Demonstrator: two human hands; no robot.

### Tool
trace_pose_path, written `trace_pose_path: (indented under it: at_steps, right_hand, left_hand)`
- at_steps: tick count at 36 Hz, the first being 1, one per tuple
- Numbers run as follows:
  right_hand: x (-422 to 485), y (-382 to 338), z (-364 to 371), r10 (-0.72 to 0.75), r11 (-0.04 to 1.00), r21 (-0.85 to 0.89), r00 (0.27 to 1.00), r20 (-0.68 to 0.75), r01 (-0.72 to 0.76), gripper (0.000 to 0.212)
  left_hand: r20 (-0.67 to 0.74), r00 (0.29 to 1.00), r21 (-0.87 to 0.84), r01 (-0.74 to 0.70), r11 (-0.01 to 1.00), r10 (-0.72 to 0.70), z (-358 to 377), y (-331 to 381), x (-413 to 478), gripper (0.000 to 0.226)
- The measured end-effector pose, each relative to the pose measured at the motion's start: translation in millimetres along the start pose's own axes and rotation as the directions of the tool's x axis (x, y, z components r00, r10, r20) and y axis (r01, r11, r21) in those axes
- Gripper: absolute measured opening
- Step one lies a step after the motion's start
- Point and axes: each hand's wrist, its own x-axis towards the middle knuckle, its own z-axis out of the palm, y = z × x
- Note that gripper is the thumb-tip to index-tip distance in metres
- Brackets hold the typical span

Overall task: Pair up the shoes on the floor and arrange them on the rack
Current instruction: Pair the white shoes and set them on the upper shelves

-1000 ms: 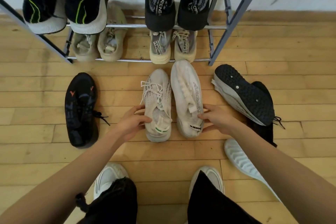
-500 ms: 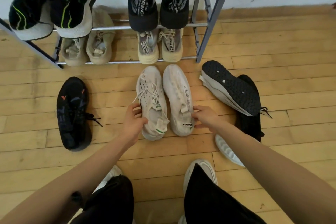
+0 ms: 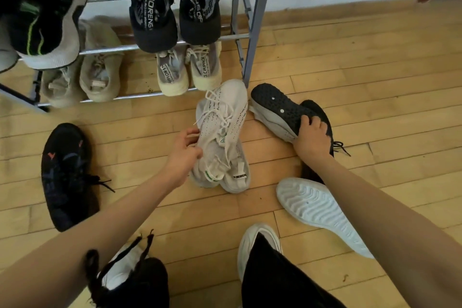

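My left hand grips the white knit sneakers, now bunched together with one lying over the other, toes pointing at the rack's leg. My right hand grasps a grey shoe with a black studded sole, tipped on its side against a black shoe. A black sneaker with orange marks lies alone on the floor at the left. The metal rack holds two pairs on its upper bar and two beige pairs below.
A white shoe, sole up, lies under my right forearm. My own white shoes and black trousers fill the bottom of the view. Wooden floor stretches bare to the right of the rack; a wall stands behind.
My left hand gathered both white sneakers together and shifted them right. My right hand let go of the white shoe and moved right onto the sole-up grey shoe.
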Motion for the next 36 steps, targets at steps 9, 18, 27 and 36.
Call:
trace_pose_path:
  at_steps: [9,18,27,36]
  right_hand:
    - [-0.8,3.3,-20.2,-0.132,0.980,0.107,0.957,-0.259,0.165,0.041]
    - [-27.8,-28.6,-41.9,-0.182,0.890,0.398,0.973,-0.139,0.223,0.022]
    - [18.9,-65.4,-95.0,-0.439,0.860,0.446,0.806,0.397,0.248,0.021]
    - [22.5,-83.0,-39.4,-0.421,0.899,0.249,0.867,0.267,0.360,0.034]
  left_hand:
    - [-0.090,0.993,-0.168,0.058,0.984,-0.073,-13.9,-16.5,-8.1,0.058]
    - [-0.275,0.960,-0.280,-0.023,0.960,-0.057,-43.9,-24.7,-18.9,0.051]
    - [-0.291,0.944,-0.292,0.069,0.954,-0.158,-84.6,-31.6,-24.9,0.051]
    - [-0.187,0.969,-0.257,0.108,0.960,-0.159,-74.6,-42.3,-14.6,0.052]
